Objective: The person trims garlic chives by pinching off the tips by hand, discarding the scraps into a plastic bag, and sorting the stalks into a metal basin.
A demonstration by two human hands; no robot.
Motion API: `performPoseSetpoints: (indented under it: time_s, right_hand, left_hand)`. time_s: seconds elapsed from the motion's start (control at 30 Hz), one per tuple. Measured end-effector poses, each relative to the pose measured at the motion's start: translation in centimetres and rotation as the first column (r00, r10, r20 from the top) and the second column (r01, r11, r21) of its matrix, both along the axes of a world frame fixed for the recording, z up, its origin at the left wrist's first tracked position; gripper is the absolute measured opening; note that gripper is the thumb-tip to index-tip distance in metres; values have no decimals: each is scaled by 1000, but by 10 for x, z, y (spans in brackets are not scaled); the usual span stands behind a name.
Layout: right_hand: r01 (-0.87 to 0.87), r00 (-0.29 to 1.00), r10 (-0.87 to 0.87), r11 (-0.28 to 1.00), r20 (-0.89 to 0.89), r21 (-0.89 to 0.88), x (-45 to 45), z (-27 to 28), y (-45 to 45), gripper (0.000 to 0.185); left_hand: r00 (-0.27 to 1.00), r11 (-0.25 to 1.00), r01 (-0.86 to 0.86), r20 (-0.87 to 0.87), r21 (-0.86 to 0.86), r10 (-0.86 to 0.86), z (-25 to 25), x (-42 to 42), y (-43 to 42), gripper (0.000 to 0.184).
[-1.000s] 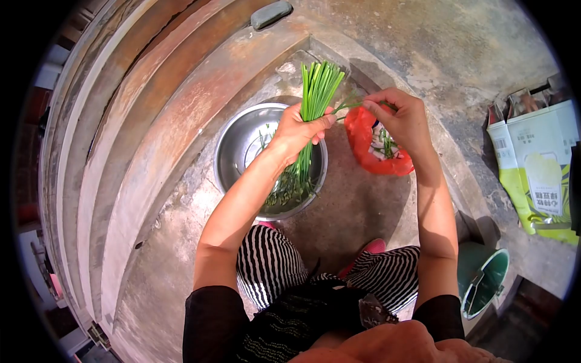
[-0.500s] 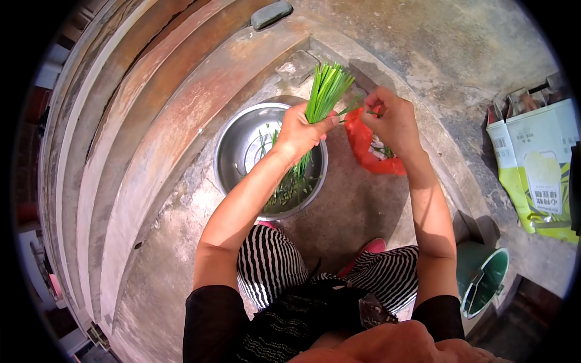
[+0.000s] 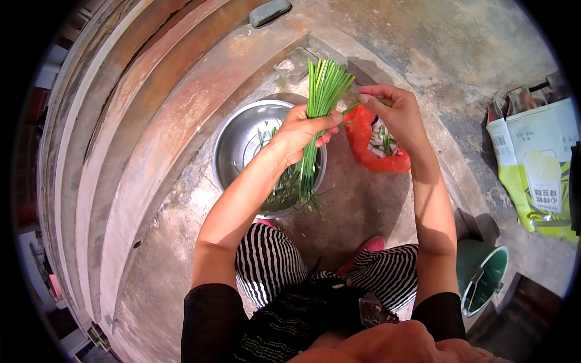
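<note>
My left hand (image 3: pixel 302 132) is wrapped round a bunch of garlic chives (image 3: pixel 327 88), whose cut stalk ends fan upward and whose thin ends hang down over the bowl. Just to the right, my right hand (image 3: pixel 396 115) pinches a thin green strand between thumb and fingertips; it stretches toward the bunch. Below my left forearm stands a wide steel bowl (image 3: pixel 227 142) with loose green pieces in it, partly hidden by the arm and the bunch. Under my right hand sits a red plastic bag (image 3: pixel 361 145), its mouth spread, holding pale and green scraps.
Concrete steps (image 3: pixel 163 115) curve along the left, with a grey stone (image 3: pixel 270 12) on top. A green bucket (image 3: pixel 484 278) lies tilted at lower right. A printed white-and-green bag (image 3: pixel 535 163) stands at far right.
My right hand has risen slightly and its fingers have straightened on the strand. The bunch has turned more upright, its lower ends swinging right over the bowl's rim. More of the red bag shows.
</note>
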State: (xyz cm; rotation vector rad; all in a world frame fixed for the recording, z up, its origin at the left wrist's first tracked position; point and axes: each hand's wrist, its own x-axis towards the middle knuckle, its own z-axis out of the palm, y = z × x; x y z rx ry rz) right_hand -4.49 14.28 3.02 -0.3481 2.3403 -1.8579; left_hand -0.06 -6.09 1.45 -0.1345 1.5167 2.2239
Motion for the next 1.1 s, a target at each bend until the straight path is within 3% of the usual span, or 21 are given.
performPoseSetpoints:
  time_s: [0.2,0.27,0.4,0.47,0.5,0.57,0.6,0.67,0.7,0.77,0.9,0.97,1.1]
  right_hand:
    - [28,998,-23,997,57,-78,-1,7,4,19]
    - [15,920,79,972,385,-234,-2,14,11,20]
    - [-126,892,216,963,396,-240,-8,1,24,18]
    - [-163,941,131,984,311,77,3,15,11,16]
    - [-162,941,131,984,312,78,4,9,7,16]
    - [-303,953,304,953,-6,25,5,-9,0,16]
    - [-304,953,304,952,-5,24,6,-9,-1,16]
    - [-205,943,278,917,-180,343,7,-9,-2,19]
    - [-205,943,278,917,-181,343,8,-9,-5,19]
    - [182,873,101,841,-478,510,10,-6,-10,18]
    - [117,939,44,892,-342,436,4,3,4,18]
    - [-115,993,121,956,-8,269,7,2,2,19]
    - [15,994,35,898,-105,439,-1,-7,10,21]
  left_hand:
    - [995,993,-95,41,64,92,-1,0,1,19]
    - [991,992,-116,68,56,112,-1,-1,1,19]
    - [987,987,-153,54,38,151,-5,-2,2,18]
    - [987,982,-158,-40,-103,155,-10,-2,3,16]
    - [987,982,-157,-39,-102,154,-11,-3,5,16]
    - [984,966,-161,-112,-204,140,-12,-2,9,14]
    - [984,965,-161,-111,-205,141,-14,-2,9,14]
    - [979,964,-189,-113,-186,170,-18,-3,9,14]
    - [979,964,-189,-113,-186,170,-17,-3,10,14]
    - [985,971,-159,-90,-180,145,-14,-1,10,14]
    - [983,972,-177,-74,-156,168,-13,-2,5,13]
    - [983,970,-181,-73,-164,171,-11,-1,7,14]
    - [984,978,-167,-83,-122,158,-11,-1,11,14]
